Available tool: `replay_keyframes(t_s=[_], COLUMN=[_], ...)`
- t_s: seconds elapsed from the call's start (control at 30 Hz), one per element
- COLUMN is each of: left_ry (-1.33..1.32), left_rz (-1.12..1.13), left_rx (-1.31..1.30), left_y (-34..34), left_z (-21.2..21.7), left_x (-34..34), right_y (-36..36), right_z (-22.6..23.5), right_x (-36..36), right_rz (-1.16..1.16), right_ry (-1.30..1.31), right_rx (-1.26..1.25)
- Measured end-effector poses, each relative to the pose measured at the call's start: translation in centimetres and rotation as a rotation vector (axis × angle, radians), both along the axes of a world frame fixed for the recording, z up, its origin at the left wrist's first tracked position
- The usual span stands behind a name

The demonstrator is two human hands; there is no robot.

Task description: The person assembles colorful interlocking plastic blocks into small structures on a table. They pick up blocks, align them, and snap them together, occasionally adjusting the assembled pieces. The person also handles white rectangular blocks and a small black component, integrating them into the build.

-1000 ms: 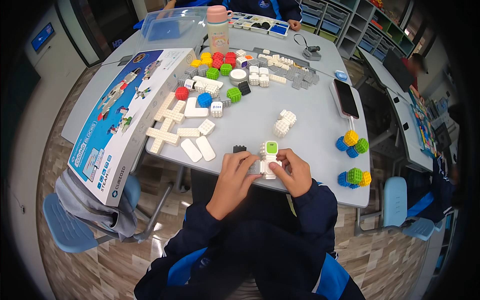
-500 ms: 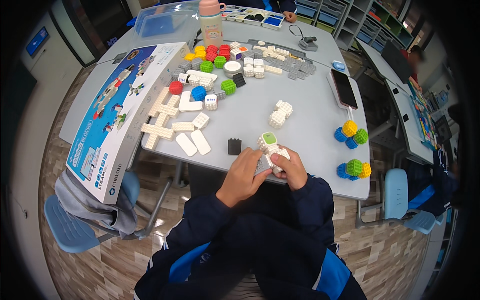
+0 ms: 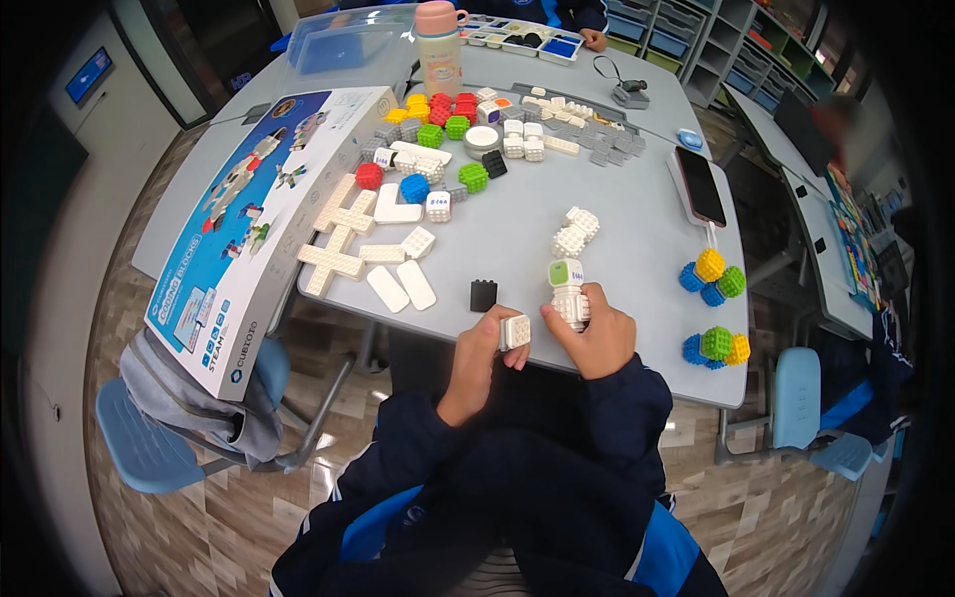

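Near the table's front edge my left hand [image 3: 475, 368] is closed on a white studded block [image 3: 515, 332], its stud side turned to the right. My right hand [image 3: 603, 336] grips a white block assembly [image 3: 570, 301] topped by a cube with a green face [image 3: 565, 272]. The two pieces are apart. Just beyond my right hand lies another joined pair of white studded blocks [image 3: 576, 232]. A black studded block [image 3: 483, 296] rests on the table beyond my left hand.
Flat white plates [image 3: 402, 287], beams [image 3: 331, 261] and coloured blocks [image 3: 430, 136] crowd the left and back. A large box [image 3: 259, 229] leans along the left edge. At right are a phone [image 3: 700, 187] and two coloured clusters [image 3: 715, 345]. A bottle [image 3: 439, 50] stands behind.
My hands have drawn apart, the left now with a white block and the right with the green-faced assembly. Both were together on the pieces before. The whole view has shifted slightly.
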State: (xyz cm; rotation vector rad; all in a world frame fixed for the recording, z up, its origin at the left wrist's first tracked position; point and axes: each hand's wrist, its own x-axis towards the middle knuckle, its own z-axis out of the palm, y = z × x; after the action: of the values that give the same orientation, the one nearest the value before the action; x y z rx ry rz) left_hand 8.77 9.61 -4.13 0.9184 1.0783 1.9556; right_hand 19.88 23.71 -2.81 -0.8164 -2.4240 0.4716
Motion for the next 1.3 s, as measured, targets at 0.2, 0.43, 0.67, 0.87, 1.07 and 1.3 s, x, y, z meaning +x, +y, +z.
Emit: replay_keyframes(t_s=[0.2, 0.43, 0.67, 0.87, 1.07, 1.3], left_ry=[0.011, 0.213, 0.443, 0.5, 0.414, -0.015], left_rz=[0.021, 0.155, 0.173, 0.229, 0.064, -0.126], left_rx=[-0.108, -0.25, -0.245, -0.159, -0.202, -0.162], left_y=[-0.7, -1.4, -3.0, -2.9, -3.1, -3.4], left_z=[0.5, 1.9, 2.6, 2.7, 2.9, 3.2], left_x=[0.4, 1.2, 1.0, 2.2, 1.0, -0.9], right_y=[0.7, -3.0, -4.5, -3.5, -3.2, -4.2], right_z=[2.5, 4.2, 2.3, 1.5, 0.2, 0.9], right_x=[0.9, 1.1, -0.9, -0.4, -0.5, -1.0], right_rz=[-0.309, 0.336, 0.429, 0.567, 0.615, 0.527], right_ry=[-0.285, 0.216, 0.281, 0.402, 0.407, 0.565], right_rx=[0.025, -0.181, 0.009, 0.142, 0.028, -0.713])
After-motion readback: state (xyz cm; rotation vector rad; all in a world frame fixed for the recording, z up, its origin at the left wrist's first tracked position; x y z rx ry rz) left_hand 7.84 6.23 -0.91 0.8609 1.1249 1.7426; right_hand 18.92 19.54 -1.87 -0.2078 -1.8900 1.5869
